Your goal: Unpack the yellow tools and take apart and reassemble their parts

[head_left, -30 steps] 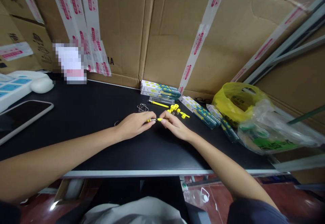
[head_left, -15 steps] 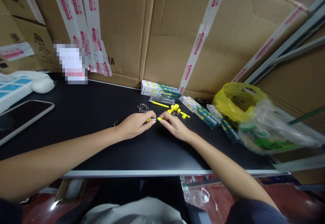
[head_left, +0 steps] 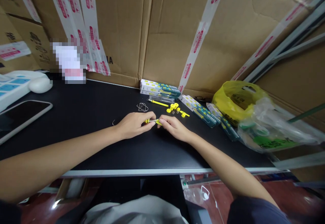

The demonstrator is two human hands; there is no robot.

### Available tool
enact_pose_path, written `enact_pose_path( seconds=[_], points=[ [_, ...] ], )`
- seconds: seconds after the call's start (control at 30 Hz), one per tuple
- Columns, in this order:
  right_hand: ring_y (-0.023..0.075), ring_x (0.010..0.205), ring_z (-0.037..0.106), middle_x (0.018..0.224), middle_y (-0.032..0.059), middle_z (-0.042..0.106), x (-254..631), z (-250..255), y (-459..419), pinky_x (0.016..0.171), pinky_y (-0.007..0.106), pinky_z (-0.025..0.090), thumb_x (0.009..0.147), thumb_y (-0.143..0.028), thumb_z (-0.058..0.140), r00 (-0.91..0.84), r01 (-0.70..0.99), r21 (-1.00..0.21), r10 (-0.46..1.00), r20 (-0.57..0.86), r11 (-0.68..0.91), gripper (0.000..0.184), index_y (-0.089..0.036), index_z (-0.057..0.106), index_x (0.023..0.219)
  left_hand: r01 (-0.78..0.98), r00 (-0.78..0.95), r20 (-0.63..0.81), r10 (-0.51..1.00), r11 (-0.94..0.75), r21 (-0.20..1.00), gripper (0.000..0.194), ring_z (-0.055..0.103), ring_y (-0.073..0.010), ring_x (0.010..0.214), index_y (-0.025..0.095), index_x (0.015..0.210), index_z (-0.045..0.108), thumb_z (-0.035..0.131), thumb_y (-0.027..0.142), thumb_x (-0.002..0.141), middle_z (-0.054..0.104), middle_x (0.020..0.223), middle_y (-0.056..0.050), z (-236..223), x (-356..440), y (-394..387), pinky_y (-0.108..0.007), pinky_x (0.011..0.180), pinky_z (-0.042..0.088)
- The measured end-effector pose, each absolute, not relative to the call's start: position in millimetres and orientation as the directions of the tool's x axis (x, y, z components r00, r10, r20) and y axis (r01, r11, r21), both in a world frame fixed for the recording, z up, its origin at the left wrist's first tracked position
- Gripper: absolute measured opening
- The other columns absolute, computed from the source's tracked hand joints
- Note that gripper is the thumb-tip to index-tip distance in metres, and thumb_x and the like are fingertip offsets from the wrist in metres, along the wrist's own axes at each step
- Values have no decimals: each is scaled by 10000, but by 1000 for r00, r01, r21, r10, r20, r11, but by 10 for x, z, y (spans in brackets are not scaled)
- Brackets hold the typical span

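My left hand (head_left: 135, 125) pinches a slim yellow-and-metal piece (head_left: 151, 120) between thumb and fingers. My right hand (head_left: 174, 126) is closed on a small yellow plastic piece (head_left: 159, 122), which meets the end of the metal one. Fingers hide parts of both. Behind my hands lie several yellow caps (head_left: 172, 107), small metal springs (head_left: 173, 112) and a yellow stick (head_left: 159, 103) beside a clear plastic tube (head_left: 162, 99). Bent metal wires (head_left: 142, 107) sit in a heap behind my left hand, and a single hooked wire (head_left: 113, 123) lies near that wrist.
Printed boxes (head_left: 159, 89) stand against the cardboard, with more boxes (head_left: 200, 110) to the right. A yellow plastic bag (head_left: 223, 97) and a clear bag (head_left: 269, 132) are at the right. On the left are a phone (head_left: 22, 119) and a white power strip (head_left: 15, 85).
The yellow piece in my right hand has turned and shows more of its length. More of the metal piece shows between my hands. The view has shifted slightly.
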State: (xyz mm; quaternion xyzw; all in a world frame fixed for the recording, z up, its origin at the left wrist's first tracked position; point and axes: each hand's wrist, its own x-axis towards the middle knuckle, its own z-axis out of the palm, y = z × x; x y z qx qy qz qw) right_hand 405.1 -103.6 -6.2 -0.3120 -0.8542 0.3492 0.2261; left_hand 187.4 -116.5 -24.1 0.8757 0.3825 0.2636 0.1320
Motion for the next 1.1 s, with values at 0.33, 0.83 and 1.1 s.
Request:
enact_pose_path(
  seconds=[0.33,0.83,1.1],
  points=[
    [41,384,151,469,-123,212,4068,-185,-970,358,157,177,905,-563,432,-724,208,-978,678,-129,36,423,-171,491,758,551,587,386,712,-701,454,262,591,-106,684,231,1044,580,379,382,970,658,878,32,-247,1887,-1137,-201,621,368],
    [37,363,162,453,-107,215,4030,-159,-971,297,139,153,925,-465,462,-816,46,-958,541,-200,-285,467,-186,338,572,583,589,457,666,-742,330,267,645,-146,921,242,1101,572,363,358,983,678,1026,14,-314,1878,-1109,-221,742,434],
    [53,390,150,489,-102,217,4096,7,-981,297,125,144,918,-454,474,-735,-72,-964,667,-121,-255,362,-197,392,677,668,589,449,672,-717,198,311,658,-153,874,232,1086,579,321,377,990,688,993,-12,-351,1849,-1083,-220,694,447]
  ],
)
